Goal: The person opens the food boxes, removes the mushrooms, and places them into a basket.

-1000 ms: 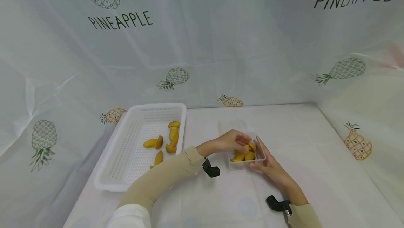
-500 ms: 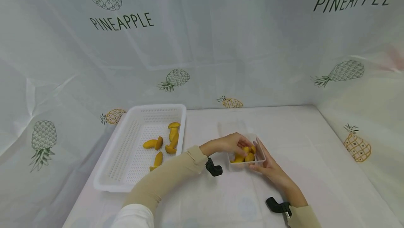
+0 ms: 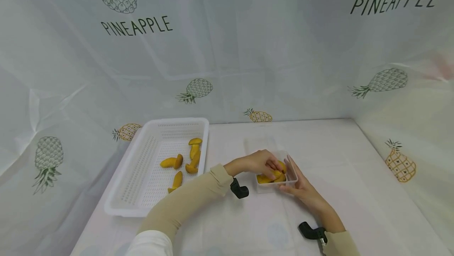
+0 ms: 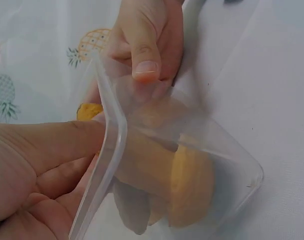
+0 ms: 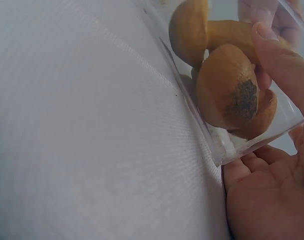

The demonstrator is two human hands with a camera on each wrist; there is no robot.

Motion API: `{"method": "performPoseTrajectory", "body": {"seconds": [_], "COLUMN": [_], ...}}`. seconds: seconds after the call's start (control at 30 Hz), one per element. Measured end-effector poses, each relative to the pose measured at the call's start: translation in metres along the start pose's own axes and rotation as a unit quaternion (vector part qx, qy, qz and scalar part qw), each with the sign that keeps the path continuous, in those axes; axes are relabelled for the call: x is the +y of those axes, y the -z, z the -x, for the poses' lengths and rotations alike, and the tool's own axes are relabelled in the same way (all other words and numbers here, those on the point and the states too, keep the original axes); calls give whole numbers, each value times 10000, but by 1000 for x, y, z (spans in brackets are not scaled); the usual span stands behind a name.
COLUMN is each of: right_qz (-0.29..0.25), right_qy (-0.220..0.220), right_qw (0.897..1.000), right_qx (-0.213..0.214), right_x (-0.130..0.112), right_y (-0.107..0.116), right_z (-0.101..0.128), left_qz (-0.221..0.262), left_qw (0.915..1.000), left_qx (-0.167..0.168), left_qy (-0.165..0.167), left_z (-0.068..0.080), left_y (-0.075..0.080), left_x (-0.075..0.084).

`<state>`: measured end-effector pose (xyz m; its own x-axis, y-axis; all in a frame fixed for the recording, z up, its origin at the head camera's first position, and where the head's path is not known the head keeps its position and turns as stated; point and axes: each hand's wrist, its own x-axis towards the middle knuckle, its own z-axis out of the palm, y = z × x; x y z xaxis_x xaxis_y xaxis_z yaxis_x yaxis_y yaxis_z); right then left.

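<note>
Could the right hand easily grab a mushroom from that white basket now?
Probably not easily: the right hand grips the clear plastic container, and the left forearm stretches between that hand and the yellow mushrooms in the white basket.

Rests on the counter point(image 3: 337, 169) as a clear, rectangular plastic box point(image 4: 120, 130), open at the top. Contains several yellow mushrooms point(image 5: 221, 85) with thick stems and rounded caps, jumbled against one another, including one with a dark, rough patch.
</note>
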<state>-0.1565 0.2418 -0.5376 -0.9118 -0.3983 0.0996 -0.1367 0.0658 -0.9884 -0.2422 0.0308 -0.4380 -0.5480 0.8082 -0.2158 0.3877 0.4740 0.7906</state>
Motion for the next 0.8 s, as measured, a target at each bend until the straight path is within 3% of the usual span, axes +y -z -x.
{"method": "performPoseTrajectory", "body": {"seconds": [0.13,0.5,0.8], "right_qz": [22,121,83], "right_qy": [-9,32,3], "right_qw": [10000,9999,10000], "right_qx": [4,-13,10], "right_x": [0,1,3], "right_y": [0,1,2], "right_z": [0,0,-1], "left_qz": [-144,-588,-33], "left_qw": [9999,9972,9985], "left_qx": [31,-6,156], "left_qy": [-11,-473,-515], "left_z": [-1,-2,-1], "left_y": [-1,-3,0], "left_x": [-1,-4,-3]}}
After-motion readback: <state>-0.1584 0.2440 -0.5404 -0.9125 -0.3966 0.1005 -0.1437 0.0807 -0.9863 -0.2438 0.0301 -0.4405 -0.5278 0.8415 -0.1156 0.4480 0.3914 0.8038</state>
